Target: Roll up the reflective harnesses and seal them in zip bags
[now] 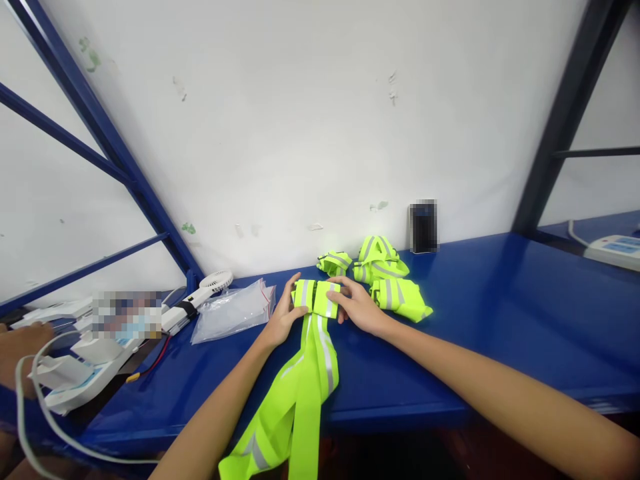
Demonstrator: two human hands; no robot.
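Observation:
A neon yellow reflective strap (313, 353) with grey stripes runs from between my hands down over the table's front edge. Its upper end is folded into two flat bundles side by side. My left hand (285, 313) grips the left bundle, thumb in front and fingers behind. The right bundle is pinched by my right hand (356, 303), thumb on its face and some fingers hidden behind. Just beyond lie more folded reflective straps: a small one (335, 262), a looped one (380, 260) and a flatter one (400, 298) beside my right wrist.
Clear plastic bags (233, 310) lie left of my hands on the blue table (480, 320). Further left are a white handheld fan (216, 281), a power strip (80, 383) with cables, and another person's hand (23, 353). A dark box-like object (423, 227) stands against the wall.

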